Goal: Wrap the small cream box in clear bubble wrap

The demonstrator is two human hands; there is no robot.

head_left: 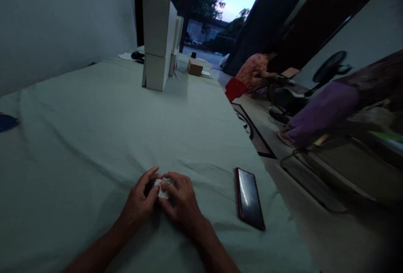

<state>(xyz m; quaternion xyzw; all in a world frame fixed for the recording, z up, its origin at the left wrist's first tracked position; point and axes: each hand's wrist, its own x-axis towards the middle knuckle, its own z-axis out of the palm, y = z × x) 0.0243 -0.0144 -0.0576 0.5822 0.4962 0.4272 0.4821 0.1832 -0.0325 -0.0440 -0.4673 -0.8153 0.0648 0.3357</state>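
Close together over the cloth-covered table point(126, 130), both my hands grip one small whitish piece point(163, 190), which looks like crumpled paper or cloth; its exact kind I cannot make out. My left hand point(142, 194) pinches it from the left with thumb and fingers curled. From the right, my right hand point(181, 197) closes on it, a fingertip pressing its top. Fingers cover part of the piece. To the right of my hands lies a phone point(251, 197) in a red case, its dark screen facing up.
Tall white boxes point(155, 33) stand farther back, near a small brown box point(195, 67). A blue object point(8, 122) lies at the left edge. Beyond the table's right edge are a metal-framed chair point(317, 180), a red chair point(235, 89), a fan point(330, 65) and two people.
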